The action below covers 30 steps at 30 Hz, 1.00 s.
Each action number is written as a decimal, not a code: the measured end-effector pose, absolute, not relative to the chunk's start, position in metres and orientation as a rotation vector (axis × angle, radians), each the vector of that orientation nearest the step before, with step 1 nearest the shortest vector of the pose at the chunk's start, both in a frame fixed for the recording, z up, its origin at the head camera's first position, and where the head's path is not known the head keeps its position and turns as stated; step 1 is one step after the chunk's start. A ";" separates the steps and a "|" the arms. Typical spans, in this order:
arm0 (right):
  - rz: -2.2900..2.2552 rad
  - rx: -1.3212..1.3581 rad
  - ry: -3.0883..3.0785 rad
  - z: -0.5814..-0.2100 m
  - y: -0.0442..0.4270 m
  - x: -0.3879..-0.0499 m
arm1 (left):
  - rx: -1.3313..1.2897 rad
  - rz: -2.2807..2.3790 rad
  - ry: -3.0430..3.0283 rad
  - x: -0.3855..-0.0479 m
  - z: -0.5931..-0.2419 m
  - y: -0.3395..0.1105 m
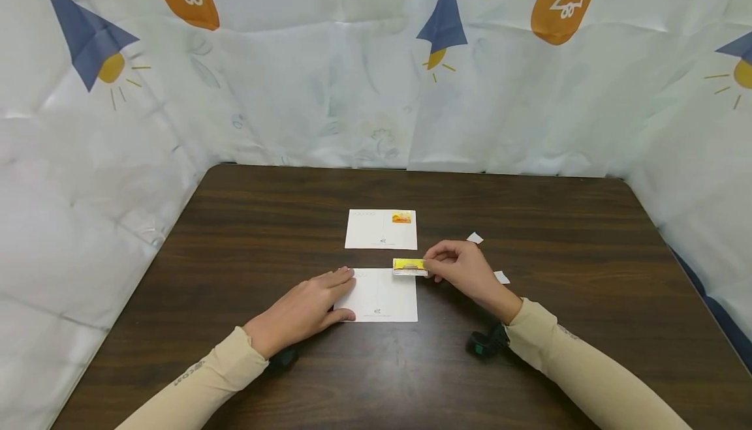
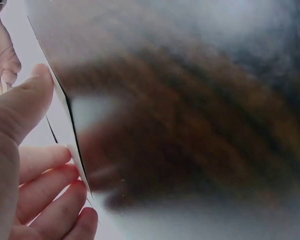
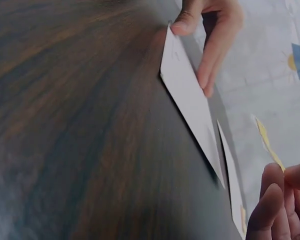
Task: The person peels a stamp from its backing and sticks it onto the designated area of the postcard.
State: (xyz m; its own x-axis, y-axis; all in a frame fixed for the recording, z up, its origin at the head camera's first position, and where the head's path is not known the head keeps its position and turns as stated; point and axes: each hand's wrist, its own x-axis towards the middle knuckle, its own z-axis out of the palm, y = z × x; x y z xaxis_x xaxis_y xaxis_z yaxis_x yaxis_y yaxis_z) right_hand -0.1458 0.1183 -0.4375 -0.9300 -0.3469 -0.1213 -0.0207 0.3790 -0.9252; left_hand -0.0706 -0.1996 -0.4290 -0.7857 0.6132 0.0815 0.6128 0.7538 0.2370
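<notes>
A white postcard [image 1: 378, 299] lies near the middle of the brown table. My left hand [image 1: 305, 303] rests on its left side, fingers fairly straight and thumb at the lower edge. In the left wrist view, the thumb and fingers of my left hand [image 2: 40, 150] touch the card. Between thumb and fingertips my right hand [image 1: 470, 273] pinches a small yellow-and-white stamp [image 1: 408, 265] by its right end. It hovers over the card's top right corner. The right wrist view shows the stamp [image 3: 265, 140] edge-on, apart from the postcard [image 3: 187, 95].
Farther back lies a second postcard [image 1: 367, 229] with an orange-yellow stamp [image 1: 402, 217] in its top right corner. Two small white paper scraps, one behind the right hand [image 1: 475, 238] and one beside it [image 1: 502, 277], lie on the table [image 1: 264, 221]. A printed curtain [image 1: 329, 91] surrounds the table.
</notes>
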 end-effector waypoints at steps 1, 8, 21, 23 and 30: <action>-1.558 -0.331 2.348 -0.438 0.117 -0.146 | 1.026 0.397 2.937 -0.071 -0.429 -0.199; -1.469 -0.332 2.357 -0.439 0.109 -0.147 | 0.993 0.389 2.910 -0.071 -0.427 -0.197; -1.443 -0.239 2.221 -0.438 0.100 -0.151 | 0.960 0.394 2.896 -0.071 -0.426 -0.197; -1.444 -0.237 2.214 -0.439 0.099 -0.151 | 0.963 0.389 2.899 -0.071 -0.426 -0.197; -1.441 -0.231 2.205 -0.443 0.096 -0.152 | 0.969 0.394 2.900 -0.071 -0.426 -0.198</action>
State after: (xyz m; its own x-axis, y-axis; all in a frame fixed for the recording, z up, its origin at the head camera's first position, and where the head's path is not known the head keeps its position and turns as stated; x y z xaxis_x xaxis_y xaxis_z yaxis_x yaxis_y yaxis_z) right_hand -0.1519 0.0955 -0.4425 -0.8644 -0.3971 -0.3085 0.1232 0.4275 -0.8956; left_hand -0.0709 -0.1976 -0.4257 -0.8009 0.5982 0.0253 0.5833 0.7700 0.2586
